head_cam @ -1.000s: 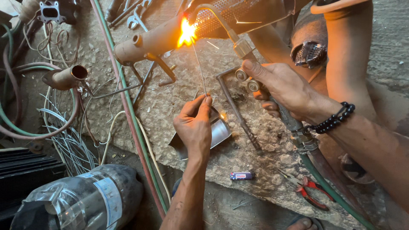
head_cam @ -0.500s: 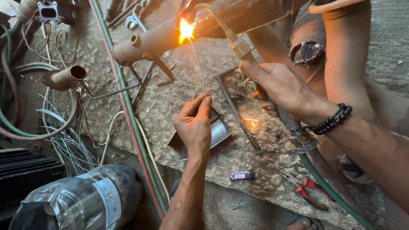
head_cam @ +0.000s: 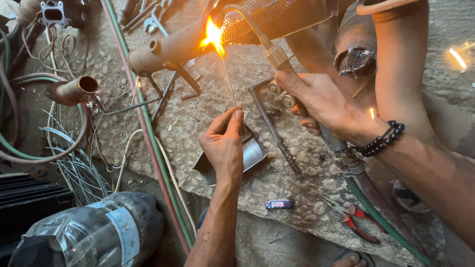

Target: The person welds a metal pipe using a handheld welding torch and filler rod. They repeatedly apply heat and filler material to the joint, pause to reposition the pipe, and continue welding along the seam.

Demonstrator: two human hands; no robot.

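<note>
Filler rod (head_cam: pixel 229 81) in left hand (head_cam: pixel 225 146); its tip lost in flame (head_cam: pixel 213 37) glare.

Hands with torch (head_cam: pixel 277 57), rod (head_cam: pixel 228 81) at pipe (head_cam: pixel 173 48)

- A small blue lighter (head_cam: pixel 279 203) is lying on the rough stone surface (head_cam: pixel 297 163).
- Red-handled pliers (head_cam: pixel 357 221) are resting near it.
- A clear plastic bottle (head_cam: pixel 94 235) is lying at lower left.
- A bundle of thin wires (head_cam: pixel 74 165) is sprawling beside green hoses (head_cam: pixel 15 148).
</note>
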